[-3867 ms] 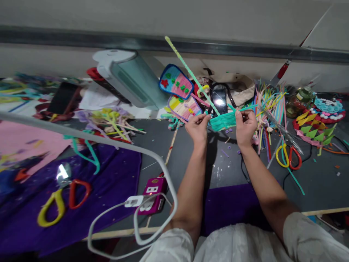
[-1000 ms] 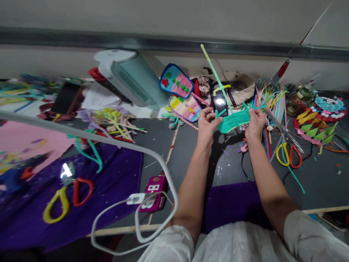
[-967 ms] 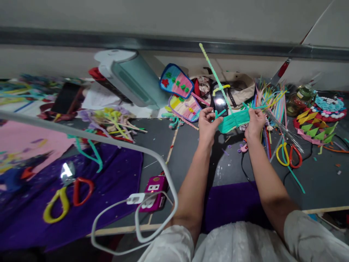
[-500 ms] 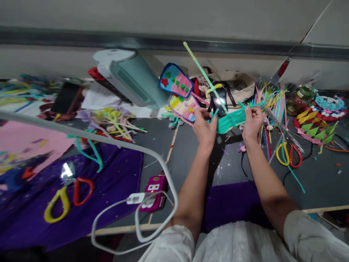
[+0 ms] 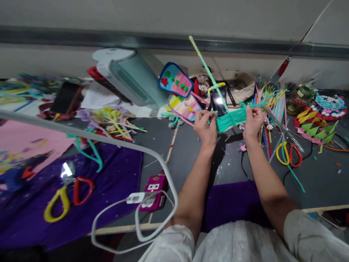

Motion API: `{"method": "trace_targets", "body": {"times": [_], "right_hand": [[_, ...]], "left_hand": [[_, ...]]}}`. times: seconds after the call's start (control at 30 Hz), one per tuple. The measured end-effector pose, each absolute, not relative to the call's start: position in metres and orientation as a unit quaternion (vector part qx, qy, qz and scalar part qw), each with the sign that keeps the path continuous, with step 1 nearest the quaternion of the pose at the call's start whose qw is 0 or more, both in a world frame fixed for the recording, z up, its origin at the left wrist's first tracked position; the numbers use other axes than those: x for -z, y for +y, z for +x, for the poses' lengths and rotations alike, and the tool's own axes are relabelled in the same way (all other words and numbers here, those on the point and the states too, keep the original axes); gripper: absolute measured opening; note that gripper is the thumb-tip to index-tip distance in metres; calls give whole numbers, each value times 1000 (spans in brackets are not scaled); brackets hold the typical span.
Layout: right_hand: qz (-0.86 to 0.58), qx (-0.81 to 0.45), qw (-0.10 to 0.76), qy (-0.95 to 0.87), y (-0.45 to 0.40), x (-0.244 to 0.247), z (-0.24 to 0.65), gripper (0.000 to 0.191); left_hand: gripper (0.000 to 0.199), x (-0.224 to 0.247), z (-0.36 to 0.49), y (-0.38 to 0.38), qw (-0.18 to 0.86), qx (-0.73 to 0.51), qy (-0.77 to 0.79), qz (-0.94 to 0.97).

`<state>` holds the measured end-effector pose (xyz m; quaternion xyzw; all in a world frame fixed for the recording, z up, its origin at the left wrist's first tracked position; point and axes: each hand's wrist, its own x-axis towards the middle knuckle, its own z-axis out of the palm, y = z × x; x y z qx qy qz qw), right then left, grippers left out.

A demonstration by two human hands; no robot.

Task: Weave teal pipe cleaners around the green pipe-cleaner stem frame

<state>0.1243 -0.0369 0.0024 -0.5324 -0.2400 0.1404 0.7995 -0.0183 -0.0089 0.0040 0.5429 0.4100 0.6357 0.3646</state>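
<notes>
Between my hands is a teal panel of pipe cleaners [image 5: 231, 120] laid side by side. A light green and yellow twisted pipe-cleaner stem [image 5: 207, 71] rises from it, with a yellow piece bent around it partway up. My left hand [image 5: 205, 127] pinches the panel's left end, its fingertips closed around a short teal end. At the right end, my right hand [image 5: 253, 123] grips the top edge between thumb and fingers. Behind the panel lie a beige bag [image 5: 240, 85] and a shiny dark object. Two fan-shaped pipe-cleaner pieces, the upper one blue-edged [image 5: 176, 80], rest left of the stem.
Yellow-and-red scissors [image 5: 68, 189] lie on purple cloth [image 5: 114, 196]; another pair [image 5: 289, 154] sits right of my right arm. A magenta power box [image 5: 154, 193] has a white cable. Pipe-cleaner bundles [image 5: 268, 102], a glass jar [image 5: 301, 96] and a pale green appliance [image 5: 136, 80] stand along the wall.
The stem has shifted slightly to the right and up. My left fingers have folded in around the short teal end that stuck up before. My right hand has barely moved.
</notes>
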Motion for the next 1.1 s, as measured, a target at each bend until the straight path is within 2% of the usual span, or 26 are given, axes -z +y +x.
{"method": "trace_targets", "body": {"times": [0.13, 0.43, 0.57, 0.73, 0.93, 1.1], "right_hand": [[-521, -143, 809, -230, -36, -1, 127, 37], [-525, -159, 810, -208, -33, 2, 125, 33], [-504, -174, 824, -192, -31, 7, 127, 31], [-474, -226, 834, -167, -27, 15, 130, 35], [-458, -238, 846, -137, -25, 19, 130, 36], [-417, -232, 873, -100, -24, 19, 128, 32]], "left_hand": [[13, -3, -14, -4, 400, -676, 399, 473], [31, 9, -21, 14, 652, -597, 372, 284], [24, 14, -24, 21, 713, -547, 377, 226], [17, 20, -25, 27, 745, -515, 369, 209], [22, 13, -21, 21, 762, -513, 339, 204], [37, 3, 2, -4, 788, -530, 256, 178]]}}
